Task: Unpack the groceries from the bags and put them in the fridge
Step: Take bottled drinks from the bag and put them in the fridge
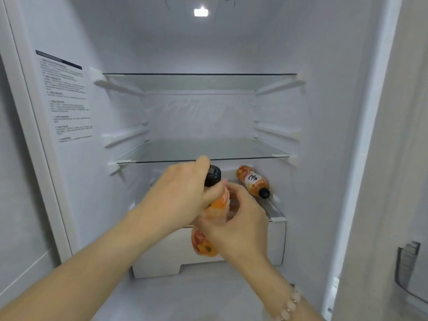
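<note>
Left hand: the left hand (pixel 176 195), centre of the frame, has its fingers curled round the neck, just under the black cap.
Right hand: the right hand (pixel 236 218), just below and to the right, wraps the body; a pale bead bracelet (pixel 293 302) sits on its wrist.
Held bottle: the orange plastic juice bottle with a black screw cap (pixel 222 201) is tilted, cap up, in front of the white drawer (pixel 162 251).
Second bottle: a matching orange juice bottle (pixel 252 181) lies on its side on the lowest glass shelf (pixel 275 209), right of the hands, cap toward the camera.
Fridge: the open white fridge (pixel 335 112) has a middle glass shelf (pixel 254 158) and an upper glass shelf (pixel 199 74), both bare.
Edges: a printed sticker (pixel 66 98) at upper left, a lit lamp (pixel 201 12) at top centre.
</note>
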A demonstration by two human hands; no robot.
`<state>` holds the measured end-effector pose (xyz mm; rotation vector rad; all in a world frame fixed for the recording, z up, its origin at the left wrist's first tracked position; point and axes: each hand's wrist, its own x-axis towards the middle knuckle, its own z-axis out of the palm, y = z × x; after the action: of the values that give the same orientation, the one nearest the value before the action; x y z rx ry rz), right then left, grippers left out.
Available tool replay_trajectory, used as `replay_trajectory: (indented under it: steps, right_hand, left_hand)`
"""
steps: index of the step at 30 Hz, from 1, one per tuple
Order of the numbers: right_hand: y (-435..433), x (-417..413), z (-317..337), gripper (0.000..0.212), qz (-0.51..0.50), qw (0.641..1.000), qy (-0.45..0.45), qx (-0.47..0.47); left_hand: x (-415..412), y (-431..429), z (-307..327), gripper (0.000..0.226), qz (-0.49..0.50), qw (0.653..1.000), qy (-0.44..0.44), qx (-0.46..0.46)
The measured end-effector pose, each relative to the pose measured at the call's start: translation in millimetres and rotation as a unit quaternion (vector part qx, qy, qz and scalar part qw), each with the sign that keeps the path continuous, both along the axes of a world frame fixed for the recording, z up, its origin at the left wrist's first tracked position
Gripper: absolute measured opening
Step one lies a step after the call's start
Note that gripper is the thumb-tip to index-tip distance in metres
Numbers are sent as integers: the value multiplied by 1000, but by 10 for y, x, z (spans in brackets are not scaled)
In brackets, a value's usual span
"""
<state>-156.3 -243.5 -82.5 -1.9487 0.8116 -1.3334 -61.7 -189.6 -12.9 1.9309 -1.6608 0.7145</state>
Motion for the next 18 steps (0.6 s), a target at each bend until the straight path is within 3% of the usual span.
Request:
replay_trajectory:
  steps: [5, 13, 18]
  right_hand:
    - [-34, -24, 318, 44, -38, 997, -30, -63]
    - [-311, 147, -47, 52, -35, 995, -34, -89]
    - [-466, 189, -200, 56, -47, 989, -42, -137]
  left_hand:
    - [-157, 64, 173, 32, -47, 989, -15, -138]
    - [-71, -214, -252, 27, -38, 991, -34, -127]
    - [-14, -331, -455, 24, -28, 982, -50, -180]
